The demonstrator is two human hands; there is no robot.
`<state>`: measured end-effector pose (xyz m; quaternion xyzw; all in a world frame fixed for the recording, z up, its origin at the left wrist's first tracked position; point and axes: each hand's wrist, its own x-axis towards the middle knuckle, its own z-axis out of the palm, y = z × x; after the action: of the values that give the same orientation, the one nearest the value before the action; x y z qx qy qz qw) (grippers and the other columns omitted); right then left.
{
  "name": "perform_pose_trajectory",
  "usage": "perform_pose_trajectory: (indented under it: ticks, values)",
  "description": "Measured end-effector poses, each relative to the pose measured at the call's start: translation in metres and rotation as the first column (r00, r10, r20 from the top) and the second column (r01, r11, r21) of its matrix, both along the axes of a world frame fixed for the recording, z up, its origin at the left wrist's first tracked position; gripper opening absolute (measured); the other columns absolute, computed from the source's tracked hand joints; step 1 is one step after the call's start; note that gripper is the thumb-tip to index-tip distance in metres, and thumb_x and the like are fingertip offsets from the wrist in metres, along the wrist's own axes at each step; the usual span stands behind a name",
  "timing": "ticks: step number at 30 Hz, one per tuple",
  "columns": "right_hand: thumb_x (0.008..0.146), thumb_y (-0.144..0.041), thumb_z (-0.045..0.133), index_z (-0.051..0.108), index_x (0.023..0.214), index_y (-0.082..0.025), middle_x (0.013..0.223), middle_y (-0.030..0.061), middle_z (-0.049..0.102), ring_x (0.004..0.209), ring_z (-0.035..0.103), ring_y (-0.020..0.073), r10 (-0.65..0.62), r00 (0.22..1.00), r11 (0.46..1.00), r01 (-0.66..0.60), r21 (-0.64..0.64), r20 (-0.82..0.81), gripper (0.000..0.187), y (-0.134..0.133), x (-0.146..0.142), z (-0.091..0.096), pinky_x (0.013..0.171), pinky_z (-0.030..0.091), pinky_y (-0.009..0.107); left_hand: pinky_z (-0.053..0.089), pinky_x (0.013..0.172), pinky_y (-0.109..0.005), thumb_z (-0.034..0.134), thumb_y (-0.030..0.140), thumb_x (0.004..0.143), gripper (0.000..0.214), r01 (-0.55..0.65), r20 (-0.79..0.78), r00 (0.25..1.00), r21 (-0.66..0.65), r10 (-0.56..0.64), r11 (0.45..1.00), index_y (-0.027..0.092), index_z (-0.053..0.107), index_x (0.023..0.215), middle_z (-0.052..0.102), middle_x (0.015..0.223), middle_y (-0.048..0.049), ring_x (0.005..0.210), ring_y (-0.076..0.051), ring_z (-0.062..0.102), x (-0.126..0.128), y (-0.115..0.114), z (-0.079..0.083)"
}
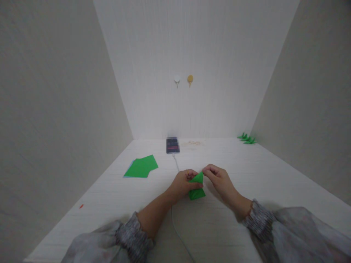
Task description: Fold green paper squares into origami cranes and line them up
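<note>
A folded green paper piece [197,187] is held between both hands above the white table [246,171]. My left hand [183,184] grips its left side, fingers curled round it. My right hand [219,178] pinches the pointed top of the paper from the right. Both wrists come out of grey sleeves at the bottom of the view.
A stack of flat green paper sheets [141,167] lies on the table to the left. A dark blurred phone [172,145] stands at the back with a white cable [176,164] running toward me. Several small green folded figures [246,138] sit at the back right corner. Two hooks [183,80] hang on the wall.
</note>
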<state>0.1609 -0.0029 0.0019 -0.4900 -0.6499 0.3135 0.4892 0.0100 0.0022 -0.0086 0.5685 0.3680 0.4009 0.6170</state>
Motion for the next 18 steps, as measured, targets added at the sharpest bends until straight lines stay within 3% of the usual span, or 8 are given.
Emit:
perform_pose_trajectory:
  ticks: [6, 13, 18]
  values:
    - [0.072, -0.03, 0.047, 0.055, 0.063, -0.017, 0.062, 0.0007, 0.054, 0.062, 0.049, 0.014, -0.059, 0.997, 0.998, 0.061, 0.028, -0.046, 0.018, 0.0021, 0.0028, 0.0029, 0.06, 0.038, 0.024, 0.041, 0.059, -0.025, 0.076, 0.022, 0.043, 0.036, 0.003, -0.007, 1.0, -0.045, -0.003, 0.999, 0.011, 0.057, 0.071, 0.061, 0.067, -0.0025, 0.058, -0.01, 0.054, -0.0001, -0.0019, -0.0013]
    - [0.071, -0.036, 0.051, 0.055, 0.063, -0.017, 0.059, -0.0006, 0.052, 0.058, 0.048, 0.0125, 0.1, 0.995, 0.994, -0.101, -0.05, -0.025, 0.021, 0.001, -0.0032, -0.0017, 0.055, 0.038, 0.023, 0.04, 0.058, -0.024, 0.076, 0.026, 0.044, 0.036, -0.032, 0.006, 0.999, 0.006, 0.032, 0.999, 0.011, 0.057, 0.071, 0.059, 0.064, 0.0001, 0.057, -0.01, 0.052, 0.0009, 0.0, -0.0008]
    - [0.075, -0.035, 0.047, 0.052, 0.055, -0.017, 0.055, -0.0012, 0.05, 0.057, 0.047, 0.0123, 0.043, 0.999, 0.999, -0.044, -0.014, -0.017, 0.028, -0.0017, -0.0012, 0.0017, 0.055, 0.036, 0.023, 0.042, 0.062, -0.025, 0.075, 0.023, 0.046, 0.034, 0.025, -0.022, 0.999, 0.02, -0.025, 0.999, 0.012, 0.058, 0.073, 0.06, 0.068, -0.0009, 0.061, -0.01, 0.053, 0.0014, -0.0014, -0.0016]
